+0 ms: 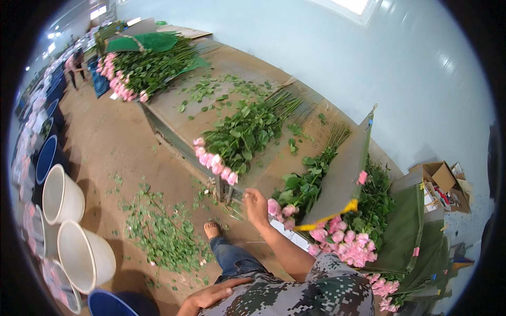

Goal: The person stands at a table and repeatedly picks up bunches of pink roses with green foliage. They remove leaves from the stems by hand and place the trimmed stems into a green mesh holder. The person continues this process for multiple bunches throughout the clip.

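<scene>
My right hand point(255, 206) is held out near the table's front edge, fingers curled; nothing shows in it. It is close to pink roses point(281, 211) lying by a grey divider panel point(340, 173). My left hand point(215, 293) rests against my camouflage shirt point(276, 294) at the waist, holding nothing visible. On the work table point(185, 122), beyond my right hand, lies a bunch of pink roses point(215, 162), blooms at the front edge and leafy stems point(253, 132) pointing to the wall. More pink roses point(352, 245) lie between the panels at the right.
White buckets point(89, 256) and blue bins point(47, 158) line the left. Cut leafy stems point(166, 233) litter the floor. A large rose pile point(146, 67) lies at the table's far end. A person point(75, 65) bends in the far aisle. A cardboard box point(442, 183) stands at right.
</scene>
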